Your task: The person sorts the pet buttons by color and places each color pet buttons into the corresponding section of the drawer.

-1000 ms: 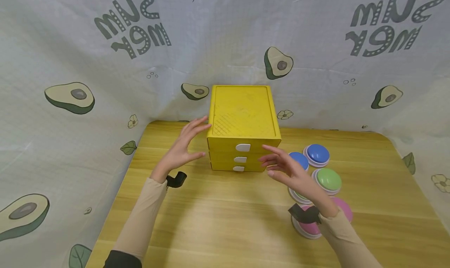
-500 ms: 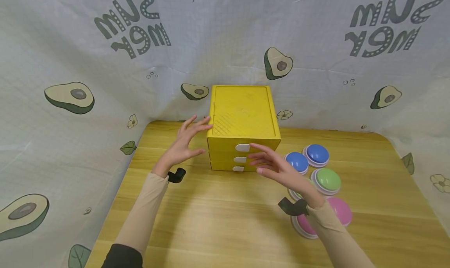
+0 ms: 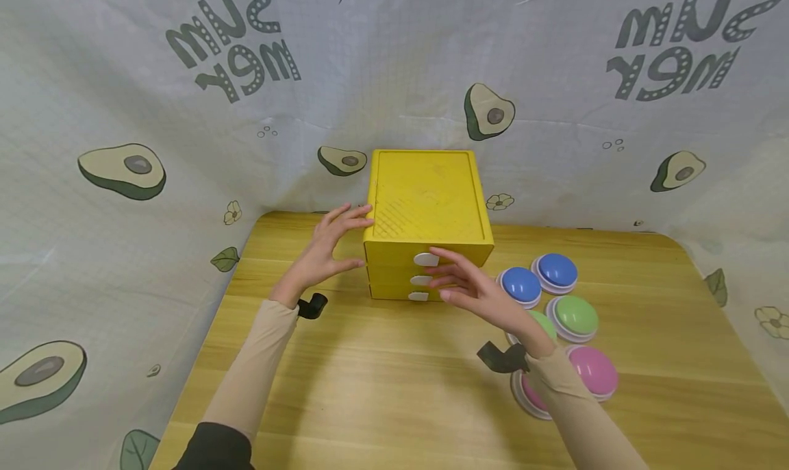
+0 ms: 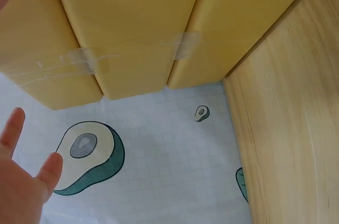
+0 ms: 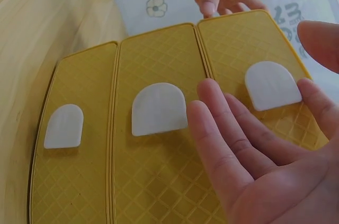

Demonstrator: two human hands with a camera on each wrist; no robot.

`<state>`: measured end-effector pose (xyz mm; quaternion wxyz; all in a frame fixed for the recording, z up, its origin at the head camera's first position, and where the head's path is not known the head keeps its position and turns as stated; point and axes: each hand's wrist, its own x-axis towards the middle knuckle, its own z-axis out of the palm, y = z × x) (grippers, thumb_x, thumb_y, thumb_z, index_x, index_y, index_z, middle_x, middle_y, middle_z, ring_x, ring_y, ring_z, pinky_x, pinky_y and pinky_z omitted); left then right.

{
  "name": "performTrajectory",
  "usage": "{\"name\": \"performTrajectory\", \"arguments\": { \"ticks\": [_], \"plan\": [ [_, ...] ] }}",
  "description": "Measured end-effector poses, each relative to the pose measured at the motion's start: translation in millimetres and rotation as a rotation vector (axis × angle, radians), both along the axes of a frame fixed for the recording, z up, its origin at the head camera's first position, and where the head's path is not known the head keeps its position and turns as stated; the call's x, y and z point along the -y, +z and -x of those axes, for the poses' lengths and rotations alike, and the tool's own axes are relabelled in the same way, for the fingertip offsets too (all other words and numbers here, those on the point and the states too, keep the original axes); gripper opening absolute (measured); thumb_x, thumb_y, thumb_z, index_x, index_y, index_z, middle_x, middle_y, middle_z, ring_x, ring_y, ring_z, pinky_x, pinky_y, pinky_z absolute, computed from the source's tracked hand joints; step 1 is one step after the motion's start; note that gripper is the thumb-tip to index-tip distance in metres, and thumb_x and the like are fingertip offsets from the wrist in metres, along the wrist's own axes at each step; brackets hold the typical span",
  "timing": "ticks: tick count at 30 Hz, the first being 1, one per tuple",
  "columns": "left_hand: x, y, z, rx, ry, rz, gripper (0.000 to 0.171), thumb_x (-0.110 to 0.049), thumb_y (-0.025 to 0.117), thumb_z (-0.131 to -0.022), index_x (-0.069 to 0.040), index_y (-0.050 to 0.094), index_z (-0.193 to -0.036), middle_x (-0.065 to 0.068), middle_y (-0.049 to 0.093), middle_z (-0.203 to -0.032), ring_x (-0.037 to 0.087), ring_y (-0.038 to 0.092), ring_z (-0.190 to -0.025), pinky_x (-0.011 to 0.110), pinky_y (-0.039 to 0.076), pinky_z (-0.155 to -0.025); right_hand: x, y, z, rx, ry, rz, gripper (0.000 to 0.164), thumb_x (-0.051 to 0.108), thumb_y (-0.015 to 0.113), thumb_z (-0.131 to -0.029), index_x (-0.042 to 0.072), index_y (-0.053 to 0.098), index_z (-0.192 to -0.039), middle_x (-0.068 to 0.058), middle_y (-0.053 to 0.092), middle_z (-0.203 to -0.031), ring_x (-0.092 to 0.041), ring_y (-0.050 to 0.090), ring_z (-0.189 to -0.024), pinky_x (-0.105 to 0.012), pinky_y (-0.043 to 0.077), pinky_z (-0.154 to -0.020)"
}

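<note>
Left hand [image 3: 317, 254] and right hand [image 3: 483, 295] are relaxed, holding nothing; pulling the top handle [image 3: 422, 259] could drag the box [image 3: 428, 196] if left-side contact, unclear here, provides no bracing.

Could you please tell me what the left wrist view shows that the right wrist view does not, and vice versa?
Only the left wrist view shows the clear tape across the side of the yellow drawer unit and the avocado prints. Only the right wrist view shows the three white handles and the right hand. Both show the yellow drawer unit, part of the left hand, the wooden table and the printed backdrop.
</note>
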<state>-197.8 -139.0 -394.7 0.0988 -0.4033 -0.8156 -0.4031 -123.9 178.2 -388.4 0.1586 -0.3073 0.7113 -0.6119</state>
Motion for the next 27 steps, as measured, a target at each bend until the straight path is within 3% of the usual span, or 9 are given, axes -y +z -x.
{"name": "performTrajectory", "arguments": {
  "ticks": [12, 27],
  "plan": [
    [-0.5, 1.4, 4.1, -0.117, -0.006, 0.018, 0.071, -0.012, 0.083, -0.073, -0.014, 0.050, -0.136, 0.004, 0.036, -0.149, 0.028, 0.030, -0.129, 0.052, 0.021, -0.105, 3.0, -1.4, 0.2, 0.037, -0.031, -0.002, 0.061, 0.004, 0.054, -0.097, 0.012, 0.026, -0.151, -0.023, 0.042, -0.141, -0.035, 0.048, -0.121, -0.033, 0.049, -0.093],
    [0.6, 1.7, 4.4, -0.084, -0.004, 0.034, 0.071, -0.011, 0.082, -0.075, -0.014, 0.049, -0.138, 0.001, 0.034, -0.151, 0.027, 0.031, -0.126, 0.053, 0.025, -0.100, 3.5, -2.0, -7.1, 0.020, -0.037, 0.041, 0.057, 0.001, 0.055, -0.096, 0.006, 0.031, -0.147, -0.029, 0.047, -0.131, -0.040, 0.049, -0.118, -0.032, 0.049, -0.094]
  ]
}}
